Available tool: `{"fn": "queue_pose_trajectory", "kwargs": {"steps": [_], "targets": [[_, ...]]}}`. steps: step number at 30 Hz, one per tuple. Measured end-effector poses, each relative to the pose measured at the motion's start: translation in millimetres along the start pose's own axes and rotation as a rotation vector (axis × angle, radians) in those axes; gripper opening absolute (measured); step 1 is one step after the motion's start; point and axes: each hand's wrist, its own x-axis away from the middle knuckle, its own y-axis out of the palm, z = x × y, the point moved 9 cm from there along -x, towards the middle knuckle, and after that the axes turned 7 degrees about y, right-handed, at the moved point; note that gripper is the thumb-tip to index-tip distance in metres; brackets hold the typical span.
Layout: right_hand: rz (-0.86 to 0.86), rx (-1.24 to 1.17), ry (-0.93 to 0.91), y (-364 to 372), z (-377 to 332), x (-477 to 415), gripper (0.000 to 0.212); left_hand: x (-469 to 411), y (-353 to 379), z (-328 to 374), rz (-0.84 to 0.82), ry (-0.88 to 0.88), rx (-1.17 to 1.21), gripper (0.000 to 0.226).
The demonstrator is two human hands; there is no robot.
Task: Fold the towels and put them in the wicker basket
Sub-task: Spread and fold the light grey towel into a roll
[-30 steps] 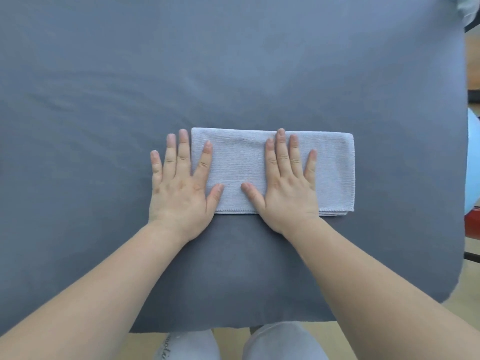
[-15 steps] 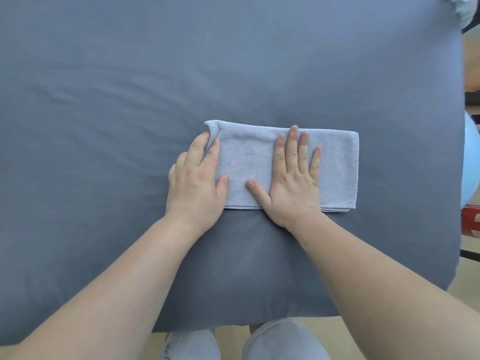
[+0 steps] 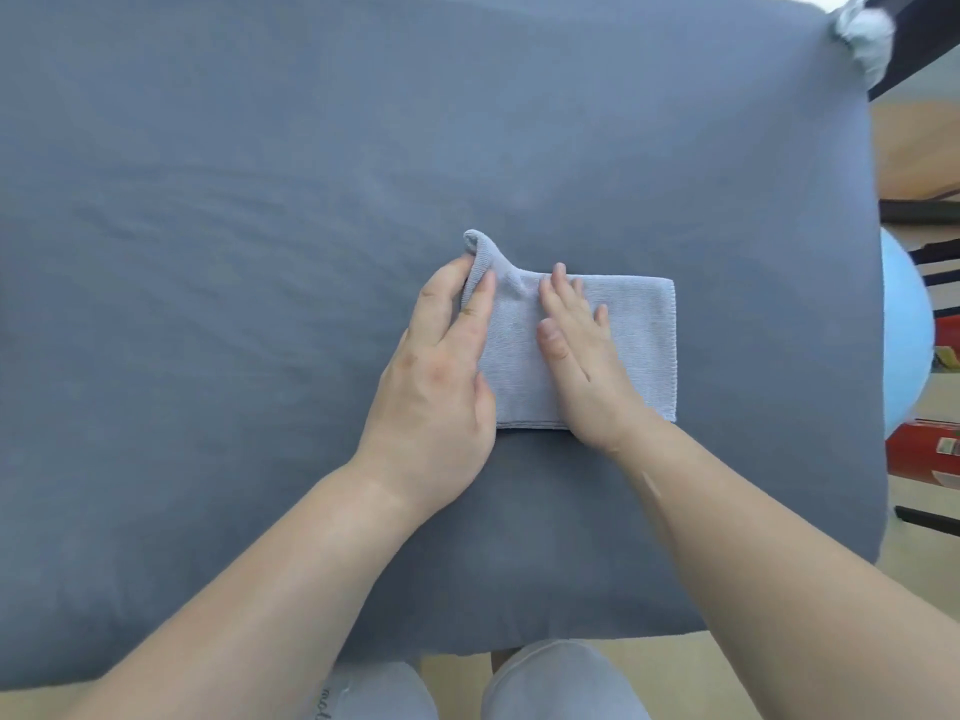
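A light grey-blue towel (image 3: 636,345), folded into a strip, lies in the middle of the grey-covered table (image 3: 260,200). My left hand (image 3: 441,376) grips the towel's left end, and that end is lifted and curled over to the right. My right hand (image 3: 582,356) lies flat with straight fingers on the towel's middle and presses it down. No wicker basket is in view.
A crumpled white cloth (image 3: 862,31) sits at the table's far right corner. Beyond the right edge are a pale blue ball (image 3: 904,330), a red box (image 3: 924,449) and dark furniture legs. The table's near edge is close to my knees.
My left hand went from lying flat beside the towel to gripping its left end and lifting it over to the right. My right hand stayed pressed on the middle.
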Motion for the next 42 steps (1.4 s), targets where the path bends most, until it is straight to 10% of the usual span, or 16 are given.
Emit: {"fn": "queue_pose_trajectory", "kwargs": {"steps": [7, 12, 16, 23, 30, 42], "targets": [[0.362, -0.423, 0.141, -87, 45, 46, 0.075, -26, 81, 75, -0.146, 0.075, 0.048, 0.078], [0.312, -0.546, 0.230, -96, 82, 55, 0.060, -37, 165, 73, -0.366, 0.042, -0.014, 0.068], [0.252, -0.507, 0.270, -89, 91, 50, 0.046, -36, 178, 66, -0.391, 0.046, 0.024, 0.056], [0.367, -0.365, 0.298, -92, 84, 38, 0.019, -40, 97, 50, 0.050, 0.135, -0.263, 0.048], [0.306, -0.369, 0.320, -92, 93, 32, 0.009, -34, 142, 5, -0.388, 0.024, -0.562, 0.075], [0.321, -0.139, 0.296, -96, 83, 28, 0.009, -37, 158, -1, -0.480, 0.091, -0.658, 0.107]]}}
